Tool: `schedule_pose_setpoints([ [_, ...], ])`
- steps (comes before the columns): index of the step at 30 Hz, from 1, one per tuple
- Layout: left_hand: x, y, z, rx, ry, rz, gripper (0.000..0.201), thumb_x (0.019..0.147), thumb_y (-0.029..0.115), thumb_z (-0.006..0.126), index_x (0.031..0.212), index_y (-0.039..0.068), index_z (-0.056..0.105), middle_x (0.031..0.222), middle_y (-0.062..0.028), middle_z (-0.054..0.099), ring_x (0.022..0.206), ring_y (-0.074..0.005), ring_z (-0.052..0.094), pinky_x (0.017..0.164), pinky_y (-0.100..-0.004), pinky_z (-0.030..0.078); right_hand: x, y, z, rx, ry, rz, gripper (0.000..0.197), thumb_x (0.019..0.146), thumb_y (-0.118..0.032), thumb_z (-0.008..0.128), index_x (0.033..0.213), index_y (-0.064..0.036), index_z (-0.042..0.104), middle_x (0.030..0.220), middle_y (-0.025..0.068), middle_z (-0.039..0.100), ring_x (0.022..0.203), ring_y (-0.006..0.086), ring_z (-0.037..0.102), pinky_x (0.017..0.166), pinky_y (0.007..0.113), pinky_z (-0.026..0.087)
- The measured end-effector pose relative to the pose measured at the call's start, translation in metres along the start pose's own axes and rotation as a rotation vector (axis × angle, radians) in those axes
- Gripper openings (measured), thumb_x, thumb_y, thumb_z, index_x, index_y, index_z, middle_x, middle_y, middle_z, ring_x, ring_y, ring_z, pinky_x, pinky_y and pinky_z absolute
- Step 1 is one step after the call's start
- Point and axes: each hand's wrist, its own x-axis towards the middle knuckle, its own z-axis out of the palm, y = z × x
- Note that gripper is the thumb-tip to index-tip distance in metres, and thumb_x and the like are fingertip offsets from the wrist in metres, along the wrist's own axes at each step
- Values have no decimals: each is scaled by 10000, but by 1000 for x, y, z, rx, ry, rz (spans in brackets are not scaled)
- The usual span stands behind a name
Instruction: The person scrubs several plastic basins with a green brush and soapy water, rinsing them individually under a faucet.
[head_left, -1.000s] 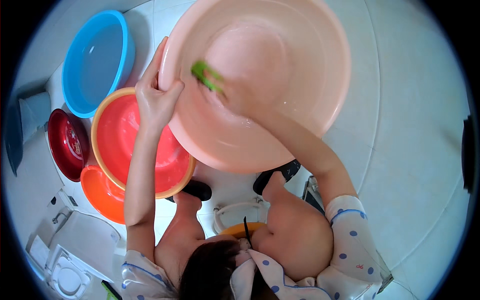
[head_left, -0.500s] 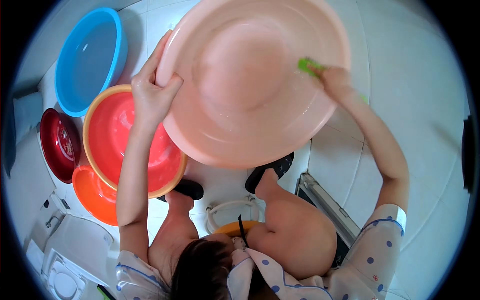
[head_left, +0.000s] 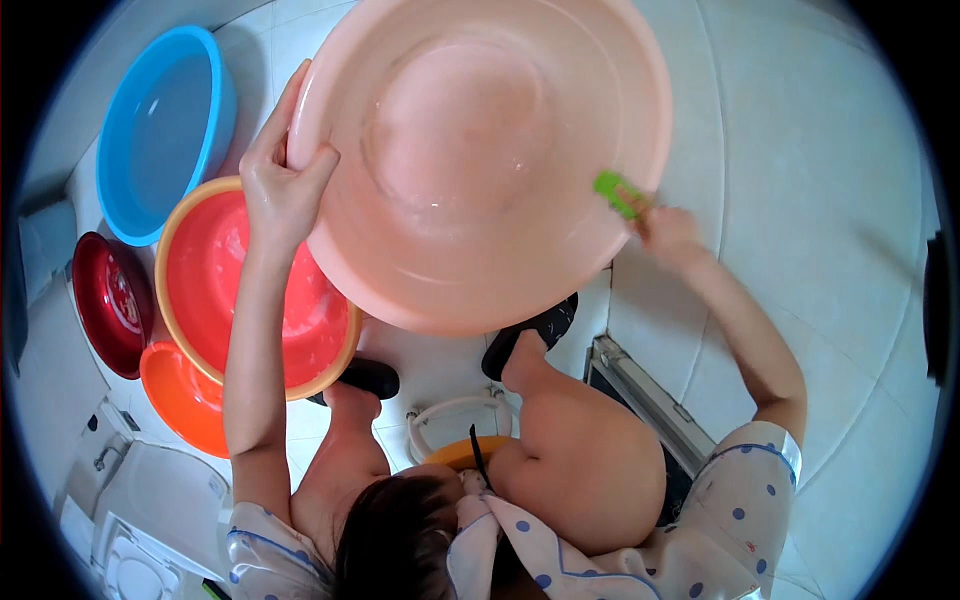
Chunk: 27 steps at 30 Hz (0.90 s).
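The right hand (head_left: 672,238) is keeping its grip around the green brush (head_left: 614,192), which is now sitting at the pink basin's (head_left: 400,250) right wall, lower and nearer the rim than before. The left hand's (head_left: 283,198) grip is still holding the left rim.

Labels, numbers — none readable.

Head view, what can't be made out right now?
In the head view now:
Pink basin: top cut off by the upper edge, underside facing away.
Left hand: some fingers hidden behind the basin's rim.
Green tool: grip covered by the right hand, itself blurred.
Orange basin: partly hidden by the tan-rimmed red basin.
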Motion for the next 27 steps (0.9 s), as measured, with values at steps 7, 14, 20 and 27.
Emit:
schedule_pose_setpoints([
  [7, -5, 11, 3, 29, -18, -23, 622, 670, -79, 460, 1283, 19, 417, 1189, -105, 532, 1036, -150, 534, 872, -263, 425, 46, -69, 47, 151, -126, -270, 512, 816, -212, 476, 1315, -234, 368, 869, 169, 611, 772, 328, 596, 705, 442, 443],
  [14, -5, 3, 0, -14, -6, -60, 639, 659, -88, 462, 1287, 7, 404, 1212, -116, 516, 1041, -149, 533, 862, -254, 431, 128, 0, 4, -330, 349, -158, 516, 841, -153, 454, 1309, -350, 359, 790, 140, 600, 605, 286, 588, 553, 429, 457],
  [20, -4, -8, -8, -1, 5, -51, 642, 653, -90, 468, 1285, -3, 401, 1197, -120, 522, 1043, -151, 529, 867, -258, 430, 75, 22, -108, -396, 973, -147, 549, 875, -193, 455, 1329, -431, 259, 621, 105, 539, 474, 243, 552, 412, 346, 438],
  [27, -9, -14, -14, 13, 65, -60, 628, 657, -86, 476, 1277, -11, 408, 1173, -124, 533, 1047, -158, 525, 877, -264, 424, 48, 65, -61, -170, 584, 128, 522, 870, -219, 452, 1337, -374, 278, 680, 135, 593, 522, 304, 562, 475, 422, 454],
])
